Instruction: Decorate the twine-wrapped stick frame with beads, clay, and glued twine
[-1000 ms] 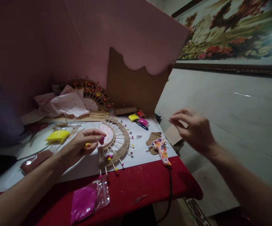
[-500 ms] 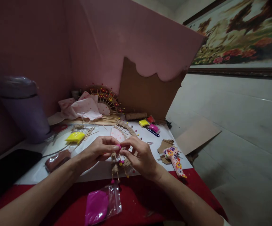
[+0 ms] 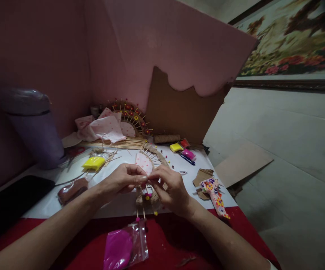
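Observation:
My left hand point(image 3: 130, 178) and my right hand point(image 3: 169, 189) meet fingertip to fingertip over the near part of a fan-shaped craft piece point(image 3: 144, 162). Both are closed in a pinch on a small bit of pink modelling clay, now almost hidden by the fingers. The craft piece has a dotted pink fabric centre, thin sticks, a brown arc and twine wraps. Pink and yellow clay balls point(image 3: 148, 196) tip some sticks just below my fingers. Nearer me, a clear zip bag with magenta clay point(image 3: 119, 247) lies on the red cloth point(image 3: 168, 240).
A flowered glue gun point(image 3: 214, 195) rests on torn cardboard at right. Behind are clay packs point(image 3: 176, 147), a twine roll point(image 3: 166, 139) and a finished-looking fan point(image 3: 134, 116). Yellow clay point(image 3: 93, 163), brown clay point(image 3: 72, 191), a dark phone-like slab point(image 3: 18, 198) and a purple tumbler point(image 3: 37, 131) stand left.
The pink clay showed between my fingertips before and is now mostly covered by them. My hands stay together; the whole view has shifted slightly.

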The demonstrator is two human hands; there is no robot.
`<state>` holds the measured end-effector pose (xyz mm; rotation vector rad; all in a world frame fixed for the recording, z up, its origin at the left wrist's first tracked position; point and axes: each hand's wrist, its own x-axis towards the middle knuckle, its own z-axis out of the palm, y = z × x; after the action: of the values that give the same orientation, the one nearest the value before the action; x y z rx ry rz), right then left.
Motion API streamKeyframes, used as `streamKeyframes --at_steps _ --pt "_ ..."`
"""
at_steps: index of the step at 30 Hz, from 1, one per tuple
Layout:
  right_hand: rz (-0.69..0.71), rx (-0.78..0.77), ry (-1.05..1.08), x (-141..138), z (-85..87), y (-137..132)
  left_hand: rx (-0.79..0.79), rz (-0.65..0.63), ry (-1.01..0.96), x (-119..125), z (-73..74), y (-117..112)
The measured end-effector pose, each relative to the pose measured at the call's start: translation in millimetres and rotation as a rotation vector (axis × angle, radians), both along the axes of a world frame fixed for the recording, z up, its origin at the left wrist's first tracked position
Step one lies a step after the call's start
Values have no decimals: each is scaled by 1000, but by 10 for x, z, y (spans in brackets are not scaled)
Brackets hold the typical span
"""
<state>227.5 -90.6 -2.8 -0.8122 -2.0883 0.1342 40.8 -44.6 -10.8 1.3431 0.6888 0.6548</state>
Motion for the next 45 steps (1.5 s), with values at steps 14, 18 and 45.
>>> streamKeyframes --at_steps 14,18,45 --pt "31 -80 143 -13 -121 -43 -33 12 -14 40 22 -34" --pt "-66 -145 190 -10 -112 -66 14 48 -9 52 42 -50" --pt "393 -1182 901 100 -88 -14 -95 218 -24 61 100 -38"
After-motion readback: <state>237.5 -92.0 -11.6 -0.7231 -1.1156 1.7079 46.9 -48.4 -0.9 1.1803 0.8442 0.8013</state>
